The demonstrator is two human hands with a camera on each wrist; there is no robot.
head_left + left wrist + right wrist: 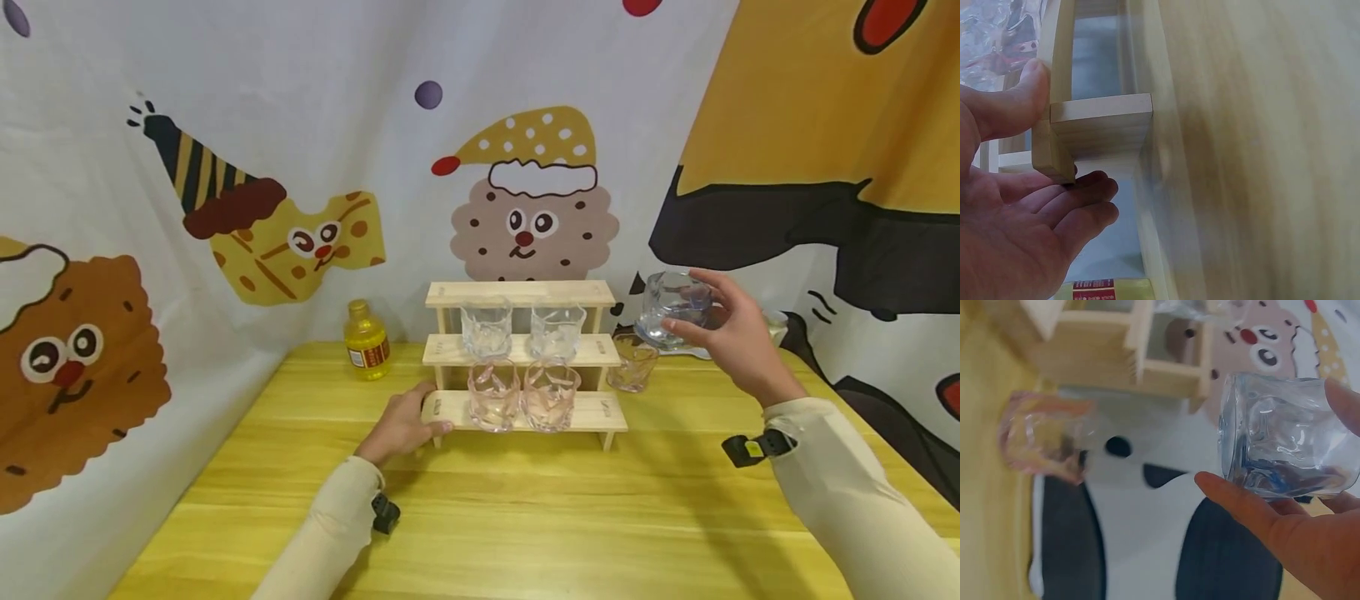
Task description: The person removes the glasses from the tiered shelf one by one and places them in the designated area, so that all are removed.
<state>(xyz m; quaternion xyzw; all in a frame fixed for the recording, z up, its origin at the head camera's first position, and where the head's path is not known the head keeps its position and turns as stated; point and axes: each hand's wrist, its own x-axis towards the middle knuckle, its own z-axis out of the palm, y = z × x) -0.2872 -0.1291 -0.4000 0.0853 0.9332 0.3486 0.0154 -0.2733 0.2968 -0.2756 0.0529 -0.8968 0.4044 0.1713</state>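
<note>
My left hand (397, 425) holds the left end of the lowest board of a three-tier wooden stand (517, 292); in the left wrist view its thumb (1022, 100) lies on the board and the other fingers pass beneath the end. To the right of the stand, my right hand (738, 333) grips a clear, bluish drinking glass (671, 304) in the air. Two pinkish glasses, left (493, 396) and right (551, 396), sit on the bottom tier. On the middle tier stand two clear glasses, left (486, 329) and right (558, 331). No glass sits on the top tier.
Below the held glass, another pinkish glass (632, 367) stands on the wooden table (495, 517) beside the stand. A bottle of yellow liquid (366, 343) is at the back left. Something partly hidden (776, 325) shows behind my right hand. A printed cloth (405, 200) hangs behind the table.
</note>
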